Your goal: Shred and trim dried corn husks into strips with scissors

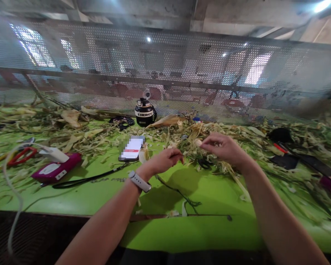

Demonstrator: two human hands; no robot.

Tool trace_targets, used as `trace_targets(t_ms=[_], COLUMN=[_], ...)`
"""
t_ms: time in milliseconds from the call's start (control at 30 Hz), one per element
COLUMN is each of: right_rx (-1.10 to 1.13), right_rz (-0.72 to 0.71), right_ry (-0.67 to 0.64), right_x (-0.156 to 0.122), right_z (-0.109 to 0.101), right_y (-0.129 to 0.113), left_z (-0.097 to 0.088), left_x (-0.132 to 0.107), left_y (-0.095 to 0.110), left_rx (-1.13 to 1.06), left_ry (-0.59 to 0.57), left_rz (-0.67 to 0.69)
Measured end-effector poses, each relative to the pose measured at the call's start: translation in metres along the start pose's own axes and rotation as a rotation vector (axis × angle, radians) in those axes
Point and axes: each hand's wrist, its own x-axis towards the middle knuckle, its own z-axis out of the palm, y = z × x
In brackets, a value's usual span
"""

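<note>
My left hand (168, 161), with a pale watch on its wrist, hovers over the green table with its fingers curled in. A pale husk piece (143, 154) shows on its far side, and a green stem (178, 191) emerges below the wrist toward the near edge. Whether those two are one plant in my grip is hidden by the hand. To the right, my right hand (222, 147) pinches a small pale round piece (198, 142) between thumb and fingertips. Behind and below it lies a heap of dry husk strips (187, 138), with dark scissor-like handles (204, 163) partly under them.
A phone (132, 148) with a black strap lies left of centre. A black bottle (144, 112) stands behind it. At left are a magenta box (56, 168) with a white plug and cable, and red-handled pliers (22, 155). A perforated metal screen (176, 73) closes the back.
</note>
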Motion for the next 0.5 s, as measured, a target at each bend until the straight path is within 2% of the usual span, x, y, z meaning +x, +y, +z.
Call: trace_targets(t_ms=[133, 233, 300, 400, 433, 500], right_rx=[0.16, 0.357, 0.445, 0.518, 0.521, 0.47], right_rz=[-0.019, 0.106, 0.198, 0.288, 0.298, 0.261], right_ry=[0.082, 0.025, -0.087, -0.258, -0.29, -0.328], right_x=[0.001, 0.004, 0.005, 0.005, 0.005, 0.003], right_z=[-0.004, 0.009, 0.023, 0.044, 0.049, 0.055], right_y=[0.002, 0.006, 0.009, 0.009, 0.007, 0.002], left_z=[0.0, 0.0, -0.001, -0.005, -0.007, -0.011], left_x=[-0.01, -0.017, -0.016, -0.009, -0.006, 0.0], left_y=[0.013, 0.019, 0.018, 0.009, 0.005, -0.003], left_rx=[-0.155, -0.413, -0.6, -0.786, -0.794, -0.718], left_ry=[-0.253, -0.369, -0.284, 0.07, 0.167, 0.278], left_rz=[0.094, 0.116, 0.108, 0.099, 0.09, 0.053])
